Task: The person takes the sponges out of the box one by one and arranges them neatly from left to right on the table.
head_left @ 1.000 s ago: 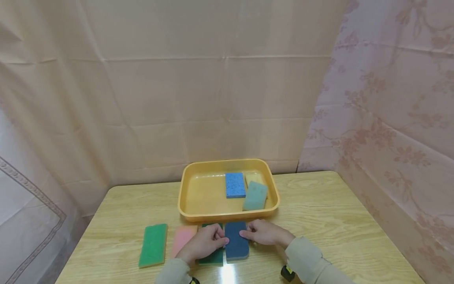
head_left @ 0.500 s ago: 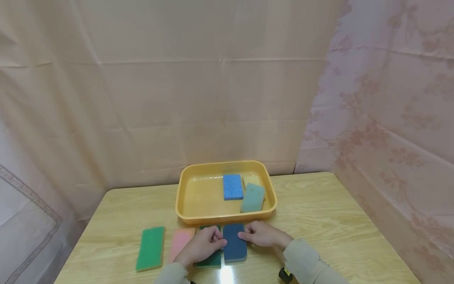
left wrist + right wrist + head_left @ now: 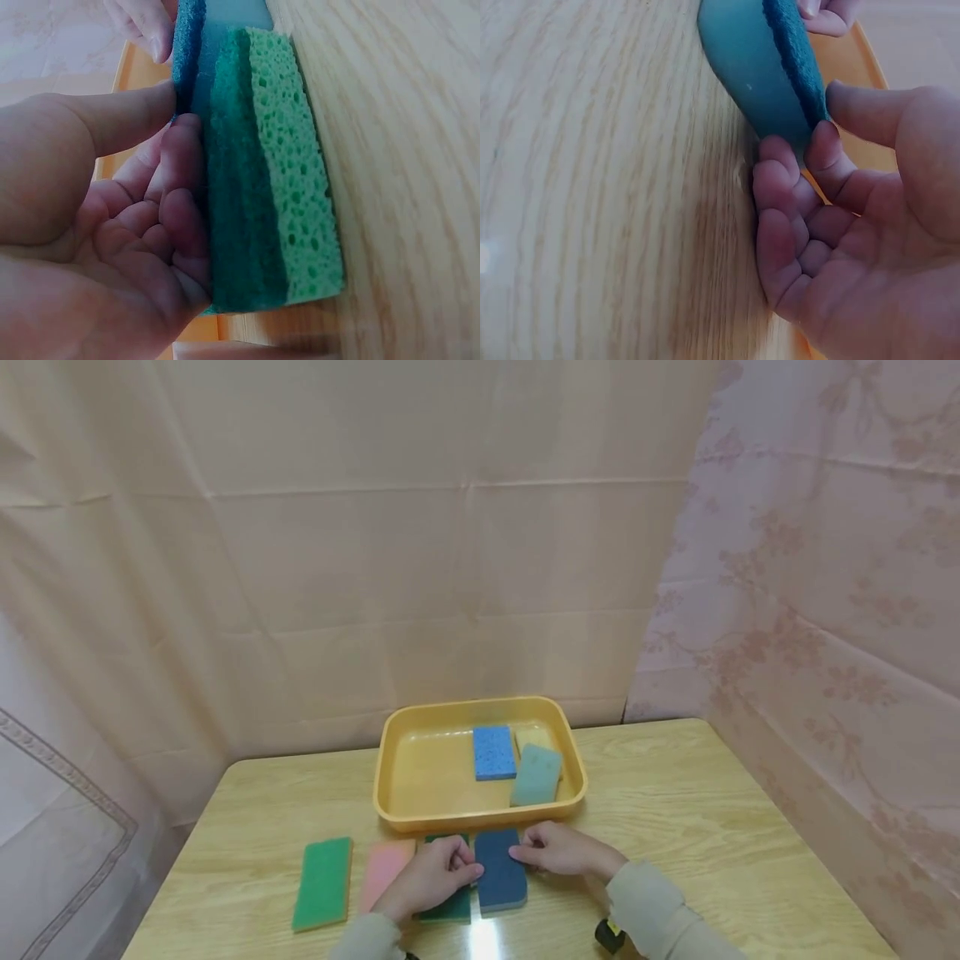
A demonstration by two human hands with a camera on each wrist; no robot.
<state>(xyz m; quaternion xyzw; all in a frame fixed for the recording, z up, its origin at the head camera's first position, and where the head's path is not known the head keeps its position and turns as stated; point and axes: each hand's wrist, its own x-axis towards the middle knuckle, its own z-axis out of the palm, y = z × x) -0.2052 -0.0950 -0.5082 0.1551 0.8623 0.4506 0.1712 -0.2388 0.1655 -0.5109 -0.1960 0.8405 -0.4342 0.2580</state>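
Observation:
A dark blue scouring sponge lies flat on the table, with a pale blue foam body visible in the right wrist view. My left hand pinches its left edge, thumb on the scouring face. From the other side my right hand grips the right edge between thumb and index finger, the other fingers curled by the tabletop. Under and beside my left hand sits a dark green sponge with a light green porous layer, partly covered in the head view. Left of it is a pink sponge, partly hidden by that hand.
A bright green sponge lies farthest left in the row. Behind the row stands a yellow tray holding a bright blue sponge, a pale teal sponge and a yellow one partly beneath it. Curtains hang behind the wooden table.

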